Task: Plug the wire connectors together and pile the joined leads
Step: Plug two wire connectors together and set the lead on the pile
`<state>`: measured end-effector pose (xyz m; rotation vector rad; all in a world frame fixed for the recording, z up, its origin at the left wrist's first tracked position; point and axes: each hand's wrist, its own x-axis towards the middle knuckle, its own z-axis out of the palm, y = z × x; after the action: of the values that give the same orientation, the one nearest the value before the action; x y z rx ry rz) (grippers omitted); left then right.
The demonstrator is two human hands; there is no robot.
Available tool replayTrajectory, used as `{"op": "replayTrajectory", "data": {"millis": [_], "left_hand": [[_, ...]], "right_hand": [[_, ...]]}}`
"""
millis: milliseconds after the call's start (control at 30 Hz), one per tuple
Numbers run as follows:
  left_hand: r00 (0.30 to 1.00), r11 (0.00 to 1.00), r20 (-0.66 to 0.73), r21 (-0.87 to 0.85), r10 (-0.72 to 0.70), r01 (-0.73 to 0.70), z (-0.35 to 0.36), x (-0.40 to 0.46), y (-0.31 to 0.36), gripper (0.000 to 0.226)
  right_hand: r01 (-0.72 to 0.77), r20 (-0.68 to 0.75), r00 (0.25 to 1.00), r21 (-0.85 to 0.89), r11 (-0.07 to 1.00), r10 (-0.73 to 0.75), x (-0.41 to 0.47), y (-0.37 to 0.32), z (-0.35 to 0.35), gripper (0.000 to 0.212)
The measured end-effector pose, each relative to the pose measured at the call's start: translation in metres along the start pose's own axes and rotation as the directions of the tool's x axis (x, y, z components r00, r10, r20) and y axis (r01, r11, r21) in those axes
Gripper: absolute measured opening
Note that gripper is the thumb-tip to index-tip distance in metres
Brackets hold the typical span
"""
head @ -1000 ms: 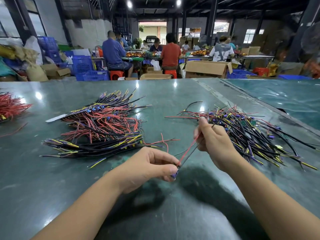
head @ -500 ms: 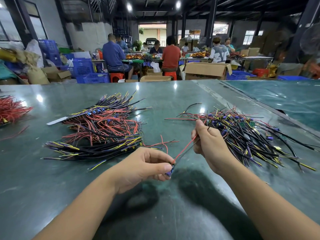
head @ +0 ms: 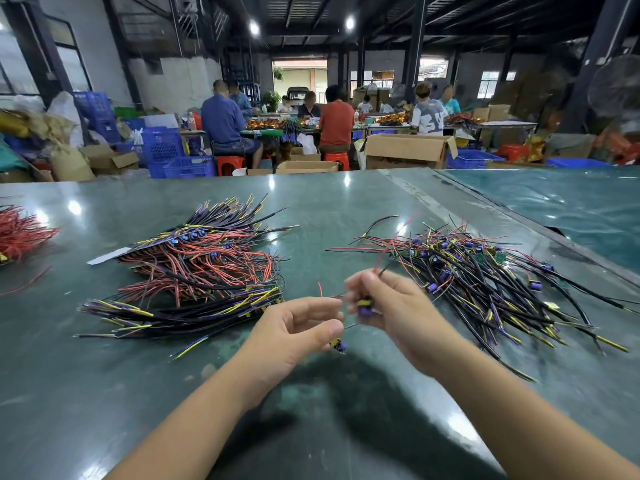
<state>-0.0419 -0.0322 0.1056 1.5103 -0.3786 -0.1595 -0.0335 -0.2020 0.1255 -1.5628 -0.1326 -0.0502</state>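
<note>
Left hand (head: 294, 327) low over the green tabletop (head: 104, 393), thumb and fingers curled and pinching a small purple connector (head: 339, 345) with a thin lead trailing from it. Just beside it, our right hand (head: 391, 306) grips a second purple-and-yellow connector (head: 364, 306), red and black wires rising from its fingers. The two plugs sit near each other, not yet mated. Motion blur hides the fine finger detail.

Risk, as we judge it: small housings misaligned could jam or bend a pin; trailing leads could snag the loose heap.

Left, the stacked pile of leads (head: 194, 271): thin red, black and yellow-striped insulation, laid roughly parallel. Right, the unsorted leads (head: 485, 282): springy, tangled, dotted with glossy purple connectors. Tabletop smooth, reflective.
</note>
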Motion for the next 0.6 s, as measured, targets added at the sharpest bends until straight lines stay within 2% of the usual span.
{"op": "replayTrajectory", "data": {"millis": [33, 100, 167, 233, 267, 333, 367, 400, 433, 500, 533, 600], "left_hand": [[1.000, 1.000, -0.030, 0.028, 0.002, -0.001, -0.001, 0.000, 0.000, 0.027], [0.996, 0.998, -0.091, 0.055, 0.009, -0.004, -0.003, 0.001, 0.000, 0.017], [0.991, 0.998, -0.130, 0.055, 0.023, -0.015, -0.006, 0.002, 0.000, 0.017], [0.992, 0.999, -0.122, 0.043, 0.031, -0.026, -0.007, 0.001, 0.000, 0.017], [0.994, 0.999, -0.108, 0.026, 0.031, -0.028, -0.008, 0.001, 0.000, 0.016], [0.995, 0.999, -0.094, -0.032, 0.029, -0.032, -0.010, 0.001, 0.001, 0.020], [0.995, 0.997, -0.097, -0.063, 0.027, -0.033, -0.012, 0.001, 0.002, 0.025], [0.994, 0.996, -0.104, -0.086, 0.024, -0.033, -0.013, 0.002, 0.002, 0.027], [0.993, 0.995, -0.114, -0.092, 0.018, -0.029, -0.014, 0.003, 0.002, 0.025], [0.990, 0.998, -0.141, -0.061, 0.011, -0.020, -0.015, 0.004, 0.000, 0.014], [0.987, 0.999, -0.159, -0.029, 0.010, -0.015, -0.016, 0.005, -0.001, 0.017], [0.983, 1.000, -0.182, 0.029, -0.006, 0.011, -0.016, 0.006, -0.003, 0.022]], "right_hand": [[0.001, -0.071, 0.997, -0.046, 0.999, -0.005, 0.009, -0.003, -0.008, 0.030], [-0.015, -0.182, 0.983, -0.258, 0.966, -0.033, 0.033, -0.009, -0.031, 0.031], [-0.070, -0.250, 0.966, -0.500, 0.863, -0.067, 0.059, -0.017, -0.056, 0.032], [-0.137, -0.267, 0.962, -0.637, 0.758, -0.051, 0.081, -0.022, -0.080, 0.032], [-0.178, -0.261, 0.965, -0.709, 0.683, -0.020, 0.090, -0.024, -0.089, 0.031], [-0.271, -0.289, 0.957, -0.864, 0.424, 0.021, 0.099, -0.032, -0.100, 0.029], [-0.294, -0.312, 0.950, -0.905, 0.306, -0.009, 0.101, -0.035, -0.102, 0.028], [-0.300, -0.321, 0.946, -0.924, 0.238, -0.054, 0.101, -0.039, -0.099, 0.028], [-0.289, -0.316, 0.943, -0.931, 0.222, -0.100, 0.098, -0.040, -0.094, 0.029], [-0.196, -0.256, 0.950, -0.934, 0.297, -0.177, 0.085, -0.039, -0.072, 0.028], [-0.132, -0.202, 0.965, -0.925, 0.357, -0.165, 0.076, -0.035, -0.059, 0.025], [-0.045, -0.057, 0.998, -0.874, 0.485, -0.010, 0.054, -0.025, -0.034, 0.027]]}}
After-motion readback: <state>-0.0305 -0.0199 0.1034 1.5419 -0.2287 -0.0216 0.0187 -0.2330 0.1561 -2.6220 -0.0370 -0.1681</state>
